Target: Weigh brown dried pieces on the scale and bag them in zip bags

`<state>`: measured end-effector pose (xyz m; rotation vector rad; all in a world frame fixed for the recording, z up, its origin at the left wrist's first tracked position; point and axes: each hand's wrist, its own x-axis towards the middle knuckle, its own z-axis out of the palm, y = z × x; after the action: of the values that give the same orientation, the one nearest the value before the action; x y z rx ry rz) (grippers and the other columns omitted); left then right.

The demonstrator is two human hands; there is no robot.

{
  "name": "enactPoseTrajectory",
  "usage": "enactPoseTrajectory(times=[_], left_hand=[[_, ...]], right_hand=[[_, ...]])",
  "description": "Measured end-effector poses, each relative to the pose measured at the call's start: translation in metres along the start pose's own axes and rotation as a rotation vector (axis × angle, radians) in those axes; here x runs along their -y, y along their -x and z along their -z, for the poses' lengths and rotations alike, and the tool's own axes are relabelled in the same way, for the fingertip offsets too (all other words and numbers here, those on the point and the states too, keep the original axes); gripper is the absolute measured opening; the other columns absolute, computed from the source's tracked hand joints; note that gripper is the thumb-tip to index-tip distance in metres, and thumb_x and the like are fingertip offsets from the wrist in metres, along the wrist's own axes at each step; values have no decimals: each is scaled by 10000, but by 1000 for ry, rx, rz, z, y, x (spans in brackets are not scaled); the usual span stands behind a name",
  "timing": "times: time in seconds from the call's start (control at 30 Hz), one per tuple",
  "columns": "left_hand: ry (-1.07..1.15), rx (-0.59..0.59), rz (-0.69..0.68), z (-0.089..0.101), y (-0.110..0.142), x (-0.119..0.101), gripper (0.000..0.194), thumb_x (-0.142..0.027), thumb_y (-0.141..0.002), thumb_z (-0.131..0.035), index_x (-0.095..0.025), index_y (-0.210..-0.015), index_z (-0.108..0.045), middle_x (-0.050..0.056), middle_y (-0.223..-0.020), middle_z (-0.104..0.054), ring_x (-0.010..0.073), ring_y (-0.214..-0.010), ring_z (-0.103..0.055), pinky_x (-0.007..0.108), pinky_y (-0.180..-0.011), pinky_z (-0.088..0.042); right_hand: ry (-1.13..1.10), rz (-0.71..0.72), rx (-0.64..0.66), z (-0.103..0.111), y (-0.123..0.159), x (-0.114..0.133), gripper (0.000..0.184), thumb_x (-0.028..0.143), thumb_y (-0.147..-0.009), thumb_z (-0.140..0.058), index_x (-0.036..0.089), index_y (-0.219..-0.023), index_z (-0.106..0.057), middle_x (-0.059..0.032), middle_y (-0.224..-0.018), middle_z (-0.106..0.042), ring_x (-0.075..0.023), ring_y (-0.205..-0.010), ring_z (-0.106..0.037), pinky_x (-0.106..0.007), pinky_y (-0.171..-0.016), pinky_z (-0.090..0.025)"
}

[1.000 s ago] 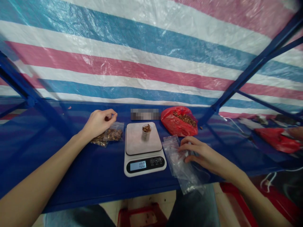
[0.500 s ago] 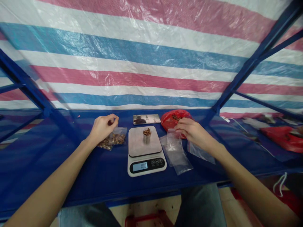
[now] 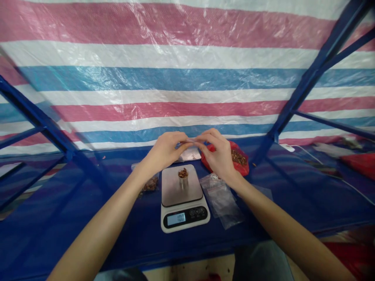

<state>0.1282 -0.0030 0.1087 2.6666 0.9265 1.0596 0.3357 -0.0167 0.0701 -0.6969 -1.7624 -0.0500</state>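
Note:
My left hand [image 3: 171, 146] and my right hand [image 3: 215, 150] meet above the far edge of a digital scale. Their fingertips pinch the edge of a small clear plastic bag [image 3: 191, 140], mostly hard to make out. On the scale [image 3: 172, 189] stands a small metal cup [image 3: 183, 181] heaped with brown dried pieces [image 3: 183, 172]; the display reads 10.0. Flat clear zip bags [image 3: 224, 203] lie to the right of the scale. Behind my right hand a red bag [image 3: 243, 168] holds more brown pieces. Partly under my left forearm are filled clear bags [image 3: 150, 184].
A phone [image 3: 183, 157] lies behind the scale, partly covered by my hands. Blue metal frame bars [image 3: 304, 82] rise at both sides before a striped plastic sheet [image 3: 164, 78]. At the right are a white cable [image 3: 306, 154] and another red bag [image 3: 359, 160].
My left hand has moved right from the filled bags, and my right hand left and up from the zip bags. Both now grip one clear bag together. The view has shifted slightly.

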Motion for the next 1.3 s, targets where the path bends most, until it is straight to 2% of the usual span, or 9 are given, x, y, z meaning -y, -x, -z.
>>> enactPoseTrajectory(times=[0.07,0.17,0.3,0.5,0.63,0.73,0.83,1.1,1.3], left_hand=[[-61,-42,0,-4,2,1,202,-222,-1001,-689,-178,-808,-728,3,-774,-702,161,-749,-629,287,-714,-429],[-128,-78,-56,-6,15,-1,167,-198,-986,-714,-183,-820,-717,-8,-780,-701,157,-758,-620,294,-732,-421],[-225,-161,-204,-8,36,-5,167,-180,-1025,-658,-171,-859,-667,-4,-784,-668,154,-763,-600,312,-742,-421],[-437,-199,-398,-12,52,-6,168,-142,-1050,-569,-159,-900,-642,48,-825,-691,205,-843,-647,356,-766,-480],[-502,-205,-434,-14,57,-3,140,-115,-1041,-534,-122,-1043,-673,95,-947,-748,242,-930,-691,390,-827,-530],[-542,-229,-429,-15,60,0,233,-78,-1030,-515,-104,-1203,-669,113,-1077,-778,255,-1030,-712,409,-914,-549],[-540,-223,-400,-17,62,1,297,-66,-1017,-542,-95,-1290,-655,123,-1173,-781,271,-1132,-712,430,-986,-545],[-508,-118,-321,-20,60,-2,251,-117,-989,-555,-120,-1168,-731,119,-1038,-787,313,-1107,-691,491,-976,-556],[-468,-106,-292,-25,63,-1,376,-78,-1000,-512,-147,-1327,-684,111,-1174,-794,320,-1297,-647,523,-1097,-522]], right_hand=[[-14,-8,-53,-3,10,-2,95,157,-973,-743,218,-1046,-756,-46,-949,-707,-222,-909,-671,-383,-829,-550],[-14,45,-71,-4,24,0,108,147,-977,-742,223,-1053,-760,-53,-966,-712,-214,-915,-678,-374,-816,-558],[7,219,-19,-6,32,5,147,127,-985,-726,225,-1091,-757,-57,-959,-722,-198,-866,-664,-362,-758,-555],[102,434,57,-7,39,3,165,64,-968,-707,174,-1088,-732,-86,-962,-773,-221,-920,-688,-387,-786,-569],[147,530,109,-3,44,5,190,53,-983,-662,144,-1134,-734,-122,-1062,-821,-244,-1000,-727,-399,-805,-604],[129,562,157,1,44,12,185,71,-1007,-635,130,-1150,-737,-149,-1175,-819,-260,-1121,-735,-411,-869,-630],[117,606,204,2,41,18,184,85,-1042,-579,94,-1138,-735,-170,-1174,-813,-264,-1121,-740,-405,-895,-640],[178,504,220,-6,42,19,184,91,-1030,-615,121,-1160,-741,-145,-1079,-807,-256,-1046,-741,-394,-863,-616],[146,393,219,-7,48,24,199,118,-1055,-587,190,-1180,-724,-85,-994,-790,-217,-922,-737,-354,-804,-611]])
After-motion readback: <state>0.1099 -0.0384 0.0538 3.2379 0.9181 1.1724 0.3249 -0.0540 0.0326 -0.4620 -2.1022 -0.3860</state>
